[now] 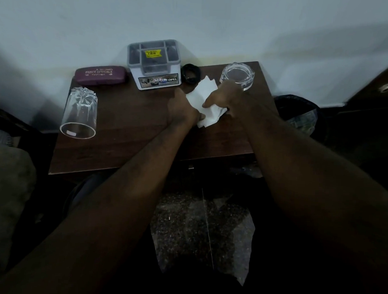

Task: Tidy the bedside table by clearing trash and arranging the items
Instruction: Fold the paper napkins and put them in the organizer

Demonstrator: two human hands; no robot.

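A white tissue [204, 96] lies on the dark wooden bedside table [126, 139], between my two hands. My left hand [181, 106] grips its left edge, fingers curled round the paper. My right hand [226, 97] pinches its right side with thumb and fingers. A clear drinking glass [80, 113] lies tipped on its side at the table's left. Along the back stand a maroon spectacle case [100, 75], a white and grey organiser box [155, 64], a black ring-shaped band [191, 73] and a squat clear glass dish [238, 75].
A dark waste bin with a black liner [301, 116] stands on the floor right of the table. A white wall rises behind. Speckled floor [198, 231] shows below the table's front edge. Dark furniture flanks both sides.
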